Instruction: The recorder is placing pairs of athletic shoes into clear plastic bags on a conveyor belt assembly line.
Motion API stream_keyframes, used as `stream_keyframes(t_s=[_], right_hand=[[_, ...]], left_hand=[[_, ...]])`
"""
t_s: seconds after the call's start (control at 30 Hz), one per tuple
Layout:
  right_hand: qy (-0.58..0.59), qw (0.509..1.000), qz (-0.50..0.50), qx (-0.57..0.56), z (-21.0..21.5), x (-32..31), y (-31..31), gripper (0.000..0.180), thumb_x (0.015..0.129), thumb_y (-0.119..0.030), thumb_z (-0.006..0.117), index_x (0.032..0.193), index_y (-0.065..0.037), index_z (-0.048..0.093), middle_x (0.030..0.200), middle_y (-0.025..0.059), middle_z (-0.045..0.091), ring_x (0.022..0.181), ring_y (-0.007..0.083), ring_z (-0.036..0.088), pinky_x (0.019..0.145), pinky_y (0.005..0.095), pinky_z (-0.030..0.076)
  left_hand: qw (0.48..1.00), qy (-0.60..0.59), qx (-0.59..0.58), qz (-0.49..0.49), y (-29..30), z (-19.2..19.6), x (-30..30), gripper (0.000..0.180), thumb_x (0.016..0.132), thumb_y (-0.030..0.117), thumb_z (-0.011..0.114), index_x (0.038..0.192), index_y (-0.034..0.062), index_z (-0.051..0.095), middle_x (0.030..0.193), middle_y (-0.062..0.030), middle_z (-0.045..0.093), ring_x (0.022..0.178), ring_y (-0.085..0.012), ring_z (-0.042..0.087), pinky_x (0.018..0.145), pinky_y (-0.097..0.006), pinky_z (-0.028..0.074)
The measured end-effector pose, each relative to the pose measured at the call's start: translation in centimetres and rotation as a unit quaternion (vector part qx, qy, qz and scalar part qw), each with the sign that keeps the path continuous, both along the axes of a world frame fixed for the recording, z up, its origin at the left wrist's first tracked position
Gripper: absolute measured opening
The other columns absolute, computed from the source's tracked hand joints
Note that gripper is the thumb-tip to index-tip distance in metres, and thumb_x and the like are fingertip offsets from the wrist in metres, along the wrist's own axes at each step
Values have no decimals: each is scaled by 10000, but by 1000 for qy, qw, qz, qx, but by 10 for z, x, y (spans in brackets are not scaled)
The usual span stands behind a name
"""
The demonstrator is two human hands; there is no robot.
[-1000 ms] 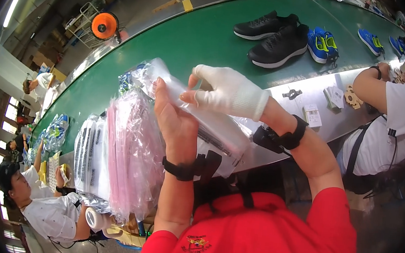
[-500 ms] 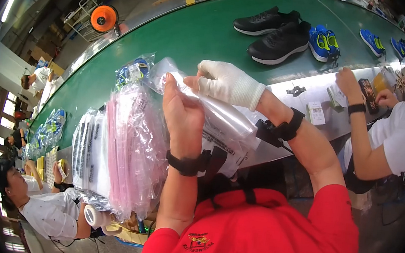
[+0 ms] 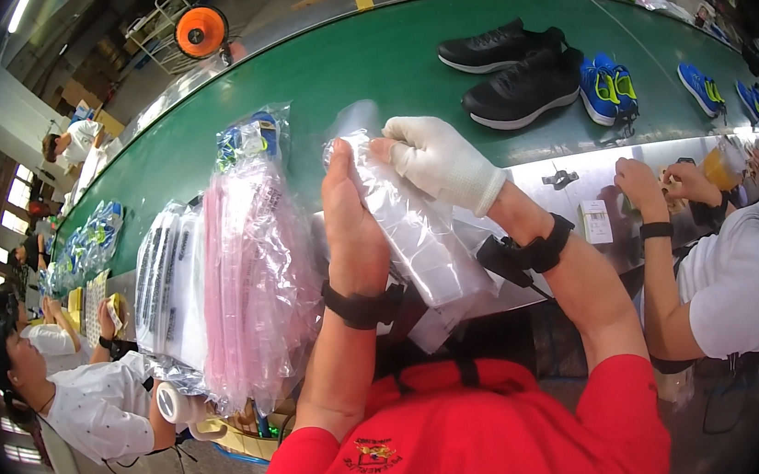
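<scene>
A clear, crinkled plastic bag point(image 3: 421, 241) hangs slantwise between my hands over the table's near edge. My left hand point(image 3: 353, 220), bare, is closed on the bag's upper left edge with the thumb pointing up. On the right side, my right hand point(image 3: 447, 163), in a white glove with bare fingertips showing, pinches the same bag near its top. To the left of my left wrist lies a thick stack of pink and clear plastic bags point(image 3: 249, 288). Just beyond that stack, blue shoes in a clear bag point(image 3: 249, 138) rest on the green table.
Black shoes point(image 3: 527, 86) and a pair of blue shoes point(image 3: 609, 88) stand on the green table point(image 3: 361, 59) beyond my right hand. A small white box point(image 3: 596, 222) and a dark clip-like piece point(image 3: 559, 178) lie at right. Co-workers sit on both sides.
Both hands have shifted slightly right with the plastic bag, which now looks more crumpled and hangs differently. At right, the co-worker's hands have moved away from the small boxes.
</scene>
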State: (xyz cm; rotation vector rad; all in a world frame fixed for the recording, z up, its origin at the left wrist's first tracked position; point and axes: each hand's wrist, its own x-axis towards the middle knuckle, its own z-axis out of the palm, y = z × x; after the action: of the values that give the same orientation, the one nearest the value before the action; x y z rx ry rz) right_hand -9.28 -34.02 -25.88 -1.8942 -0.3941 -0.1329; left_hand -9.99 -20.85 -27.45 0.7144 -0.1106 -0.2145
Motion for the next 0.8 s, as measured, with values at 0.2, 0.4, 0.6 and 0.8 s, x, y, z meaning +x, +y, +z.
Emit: stream_keyframes(t_s=[0.2,0.4,0.6,0.8], right_hand=[[147,987,-38,61,-9,-8,-35,289,929,-255,524,804,1,575,601,54,542,496,109,515,478,280,436],[210,971,-107,42,-34,-20,-54,256,909,-252,556,810,-15,557,603,61,550,500,135,544,483,270,451],[-333,933,-91,-105,13,-50,-33,151,788,-99,639,872,-10,550,743,133,572,663,284,591,612,365,474],[-362,925,16,-115,-1,-15,-18,93,763,-46,580,844,-17,542,769,168,568,730,368,569,627,419,457]], left_hand=[[997,27,-45,-59,26,14,1,412,983,308,392,1229,-7,491,1136,-142,588,982,-256,612,848,-367,516],[998,-21,12,65,29,-3,8,346,977,239,429,1223,5,494,1112,-117,590,966,-233,611,862,-353,508],[999,4,48,14,15,10,9,282,971,245,468,1131,28,551,1027,-75,607,899,-153,604,784,-292,509],[981,-69,180,13,0,21,-16,193,966,213,494,1032,47,567,912,-30,609,805,-94,593,716,-235,494]])
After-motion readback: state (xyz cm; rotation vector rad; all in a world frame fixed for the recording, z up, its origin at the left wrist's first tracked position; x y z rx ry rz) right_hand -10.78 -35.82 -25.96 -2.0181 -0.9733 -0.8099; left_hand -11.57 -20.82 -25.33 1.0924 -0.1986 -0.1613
